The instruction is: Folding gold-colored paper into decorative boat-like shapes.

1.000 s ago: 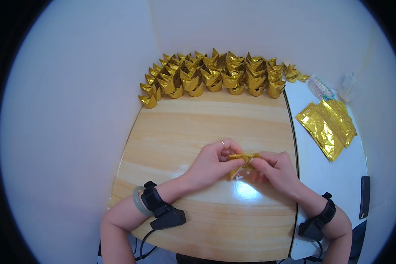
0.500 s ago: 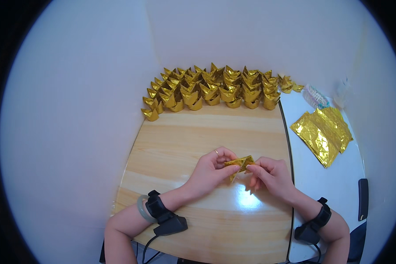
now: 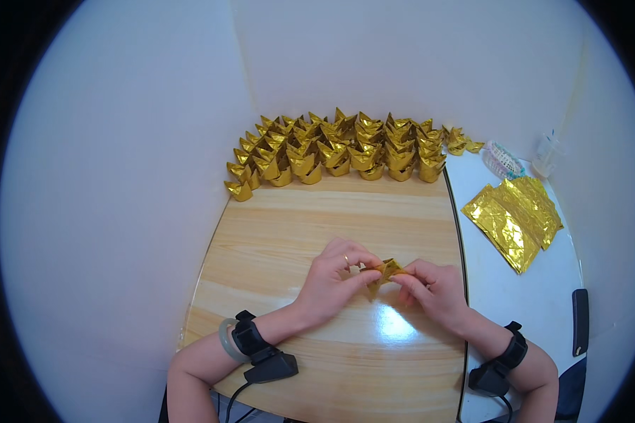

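A small piece of folded gold foil paper point(image 3: 386, 269) is held between my two hands over the wooden table. My left hand point(image 3: 335, 278) pinches its left end between thumb and fingers, a ring on one finger. The thumb and fingers of my right hand point(image 3: 434, 290) grip the opposite end. Part of the paper hangs below the fingertips, and its edges stick up between them. At the table's far side stand rows of finished gold paper ingots point(image 3: 339, 144), nested into one another in stacks with pointed tips.
To the right, a white table point(image 3: 490, 317) adjoins the wooden one point(image 3: 282, 233). On it lie gold foil sheets point(image 3: 511, 222), a small woven basket point(image 3: 503, 161), a clear plastic cup point(image 3: 545, 156) and a dark flat object point(image 3: 580, 321). Walls rise behind and at the left.
Both hands keep hold of the gold paper, which has turned a little and dropped slightly in view. My left fingers have shifted along its upper edge. The whole view has shifted a little.
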The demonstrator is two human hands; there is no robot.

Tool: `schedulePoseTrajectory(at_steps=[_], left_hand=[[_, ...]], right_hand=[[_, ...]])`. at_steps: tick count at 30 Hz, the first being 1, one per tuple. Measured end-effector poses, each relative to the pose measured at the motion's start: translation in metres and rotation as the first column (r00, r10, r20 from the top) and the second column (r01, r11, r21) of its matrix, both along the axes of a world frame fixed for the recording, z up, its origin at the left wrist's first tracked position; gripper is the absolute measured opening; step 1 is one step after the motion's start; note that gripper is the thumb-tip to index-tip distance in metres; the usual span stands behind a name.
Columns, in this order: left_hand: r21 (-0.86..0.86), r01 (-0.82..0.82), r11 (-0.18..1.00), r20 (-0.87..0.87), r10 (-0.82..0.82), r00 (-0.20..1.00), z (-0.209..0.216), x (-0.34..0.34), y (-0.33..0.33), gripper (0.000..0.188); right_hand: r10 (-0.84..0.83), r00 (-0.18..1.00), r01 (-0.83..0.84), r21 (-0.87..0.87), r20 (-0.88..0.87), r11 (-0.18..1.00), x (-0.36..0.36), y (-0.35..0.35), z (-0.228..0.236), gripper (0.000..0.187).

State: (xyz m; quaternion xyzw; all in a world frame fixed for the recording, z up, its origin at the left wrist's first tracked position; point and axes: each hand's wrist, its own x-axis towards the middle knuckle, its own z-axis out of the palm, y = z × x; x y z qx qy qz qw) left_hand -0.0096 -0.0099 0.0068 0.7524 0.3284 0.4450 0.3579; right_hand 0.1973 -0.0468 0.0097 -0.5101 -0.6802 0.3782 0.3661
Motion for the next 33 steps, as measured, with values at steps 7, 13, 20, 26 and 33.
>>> schedulePoseTrajectory(at_steps=[7,13,20,26,33], left_hand=[[-0.547,0.24,0.802,0.277,-0.097,0.956,-0.01,-0.002,0.004,0.016],[-0.584,0.413,0.699,0.518,-0.071,0.852,-0.015,0.0,0.007,0.02],[-0.601,0.489,0.632,0.543,-0.127,0.83,-0.017,-0.003,0.009,0.016],[-0.591,0.625,0.51,0.655,-0.15,0.741,-0.021,-0.003,0.009,0.018],[-0.649,0.681,0.339,0.689,-0.118,0.715,-0.017,-0.002,0.006,0.023]], right_hand=[[-0.059,0.842,-0.12,-0.292,-0.536,0.949,0.008,0.005,0.003,0.021],[-0.053,0.652,-0.443,-0.436,-0.757,0.784,0.0,0.006,-0.004,0.029],[-0.106,0.571,-0.511,-0.454,-0.814,0.73,-0.001,0.008,-0.001,0.027],[-0.142,0.532,-0.552,-0.469,-0.835,0.689,-0.001,0.006,0.0,0.025],[-0.106,0.564,-0.552,-0.47,-0.819,0.689,0.004,0.006,-0.006,0.015]])
